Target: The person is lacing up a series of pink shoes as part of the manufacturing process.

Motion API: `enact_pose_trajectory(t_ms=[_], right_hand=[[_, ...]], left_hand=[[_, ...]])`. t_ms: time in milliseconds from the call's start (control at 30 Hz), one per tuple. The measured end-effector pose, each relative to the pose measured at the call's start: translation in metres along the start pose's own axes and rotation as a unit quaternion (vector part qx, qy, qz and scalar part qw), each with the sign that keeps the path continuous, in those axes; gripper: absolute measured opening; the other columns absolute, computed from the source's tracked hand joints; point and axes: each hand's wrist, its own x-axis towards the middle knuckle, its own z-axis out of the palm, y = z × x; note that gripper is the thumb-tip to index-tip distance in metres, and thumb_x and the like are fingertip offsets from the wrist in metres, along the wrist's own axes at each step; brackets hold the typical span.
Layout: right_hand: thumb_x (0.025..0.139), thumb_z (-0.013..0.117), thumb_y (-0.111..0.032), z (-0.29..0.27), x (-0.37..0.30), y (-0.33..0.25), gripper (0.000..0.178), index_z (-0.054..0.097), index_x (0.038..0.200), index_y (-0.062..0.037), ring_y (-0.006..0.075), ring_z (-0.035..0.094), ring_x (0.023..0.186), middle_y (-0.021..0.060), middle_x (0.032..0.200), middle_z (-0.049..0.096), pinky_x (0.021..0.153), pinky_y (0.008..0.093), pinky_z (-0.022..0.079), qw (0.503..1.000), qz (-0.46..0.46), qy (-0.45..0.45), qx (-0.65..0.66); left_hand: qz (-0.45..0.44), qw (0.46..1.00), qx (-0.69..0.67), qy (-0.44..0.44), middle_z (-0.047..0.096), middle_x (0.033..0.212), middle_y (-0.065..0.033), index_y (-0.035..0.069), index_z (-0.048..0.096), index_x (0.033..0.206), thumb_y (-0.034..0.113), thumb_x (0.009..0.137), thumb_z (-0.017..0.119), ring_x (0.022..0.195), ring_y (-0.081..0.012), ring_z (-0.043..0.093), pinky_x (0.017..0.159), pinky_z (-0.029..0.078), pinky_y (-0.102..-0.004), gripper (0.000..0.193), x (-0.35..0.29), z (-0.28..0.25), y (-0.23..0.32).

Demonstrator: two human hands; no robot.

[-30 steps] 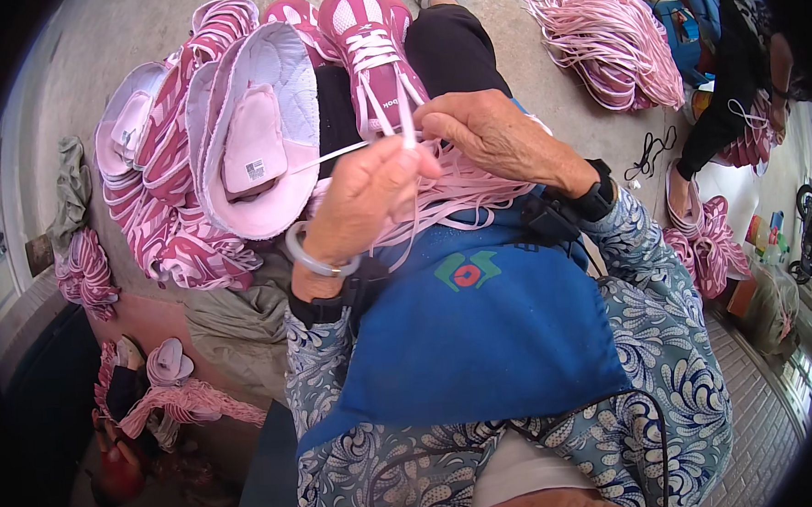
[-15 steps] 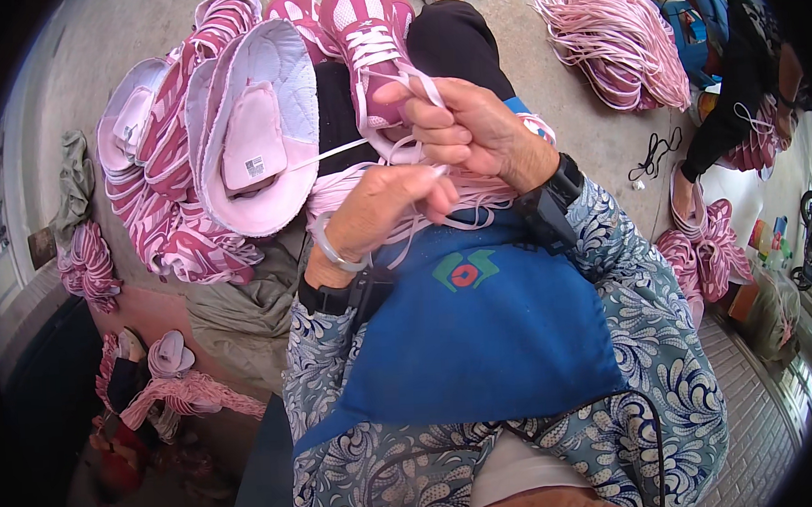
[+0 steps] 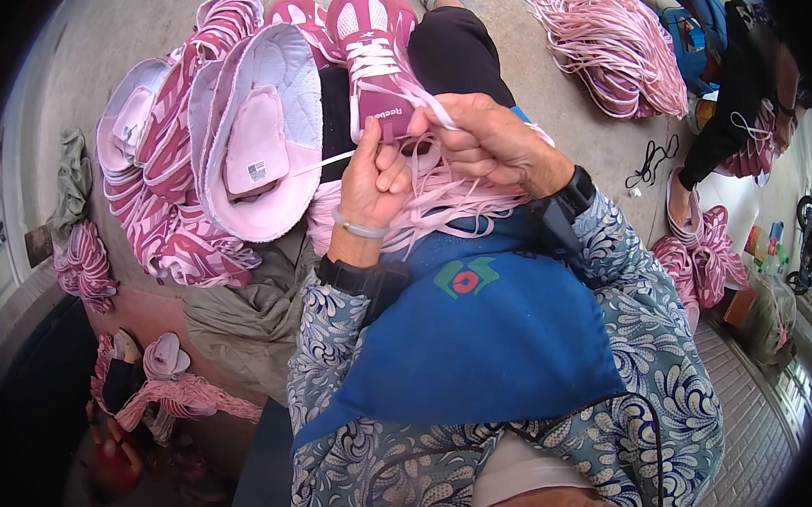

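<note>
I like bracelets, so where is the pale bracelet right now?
In the head view, left of centre, the pale bracelet circles the wrist of the left hand, beside a black wristband.

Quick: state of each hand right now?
Left hand: fingers partly curled beside the dark pink-and-white shoe; grip cannot be told.
Right hand: closed, holding a flat pale pink shoelace.

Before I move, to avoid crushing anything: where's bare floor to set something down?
Bare concrete lies between the right trouser leg and the pink-laced heap. Crowded: the left, with stacked uppers; the lap, with loose laces.
</note>
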Motion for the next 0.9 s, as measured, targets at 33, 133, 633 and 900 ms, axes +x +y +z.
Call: enact_pose_trajectory(t_ms=[33,133,633,900], right_hand=[[0.096,0.044,-0.024,-0.006,-0.003,-0.004,0.026,0.056,0.092,-0.0008,-0.0005,0.02,0.04,-0.0095,0.052,0.03,0.034,0.0171,0.017,0.999,-0.005,-0.014,0.032],[0.096,0.044,-0.025,-0.005,-0.004,0.002,0.028,0.055,0.095,0.0008,-0.0006,0.019,0.039,-0.0095,0.052,0.027,0.032,0.0166,0.016,1.0,0.011,-0.018,0.005],[0.086,0.05,-0.018,0.05,0.003,0.023,0.024,0.054,0.078,0.0047,0.0329,0.056,0.073,0.0208,0.08,0.057,0.068,0.0385,0.045,0.73,-0.304,-0.079,-0.607],[0.081,0.058,-0.013,0.017,0.037,-0.006,0.018,0.055,0.097,-0.0052,0.0333,0.057,0.065,0.0155,0.065,0.053,0.062,0.041,0.047,0.564,-0.527,0.113,-0.626]], left_hand=[[0.006,0.999,-0.023,-0.025,0.043,0.053,0.0036,0.009,0.051,0.079,0.032,0.096,0.044,0.035,-0.0039,0.036,0.032,0.029,-0.0183,0.03,-0.001,-0.002,0.0],[0.014,1.0,-0.016,0.004,0.042,0.052,0.0037,0.009,0.051,0.075,0.033,0.097,0.043,0.035,-0.004,0.035,0.032,0.03,-0.0185,0.034,-0.001,0.002,-0.001],[0.082,0.942,0.321,0.05,0.063,0.081,-0.0123,-0.003,0.048,0.115,0.022,0.093,0.05,0.075,-0.0176,0.063,0.074,0.051,-0.0292,0.033,-0.047,0.046,0.022],[0.128,0.893,0.432,-0.002,0.04,0.055,0.001,-0.004,0.055,0.103,0.024,0.099,0.036,0.048,-0.0054,0.039,0.048,0.043,-0.0228,0.034,-0.078,0.06,0.047]])
